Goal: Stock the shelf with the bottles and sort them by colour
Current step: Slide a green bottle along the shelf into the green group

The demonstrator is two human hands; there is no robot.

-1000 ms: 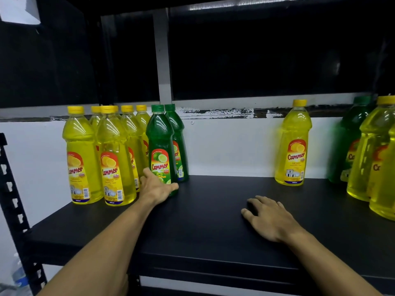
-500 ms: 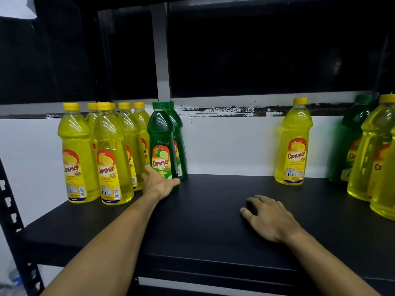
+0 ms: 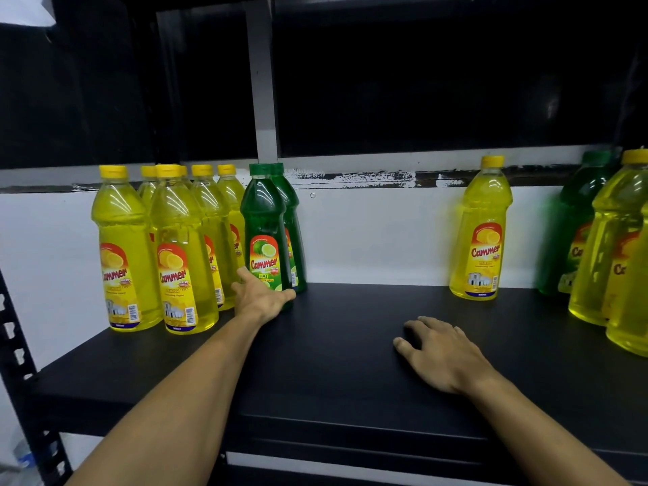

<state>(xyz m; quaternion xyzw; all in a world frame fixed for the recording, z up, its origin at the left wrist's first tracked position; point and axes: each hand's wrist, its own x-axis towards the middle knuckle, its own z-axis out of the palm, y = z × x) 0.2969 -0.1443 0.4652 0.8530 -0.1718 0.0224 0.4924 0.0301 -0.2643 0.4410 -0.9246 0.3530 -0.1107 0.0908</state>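
At the far left of the frame stood the black upright of the rack (image 3: 14, 345), with slots in it. On the left part of the black shelf (image 3: 350, 363) a group of yellow bottles (image 3: 182, 254) stood upright and close together, in rows going back toward the white wall (image 3: 378, 233). Just to the right of them stood the front green bottle (image 3: 264, 233), with a lime label, and the second green bottle (image 3: 292, 226) was directly behind it, mostly hidden.

The left hand (image 3: 261, 298) was at the base of the front green bottle, the thumb on its left side and the fingers around the right side, so it held the bottle low down. In the lower middle of the frame the right hand (image 3: 441, 352) lay flat on the shelf, palm down, with relaxed fingers, holding nothing.

Farther right a single yellow bottle (image 3: 482, 229) stood alone near the wall, well apart from the first group. At the right edge of the frame there was a blurred green bottle (image 3: 568, 236), and in front of it more yellow bottles (image 3: 606, 247), partly cut by the frame.
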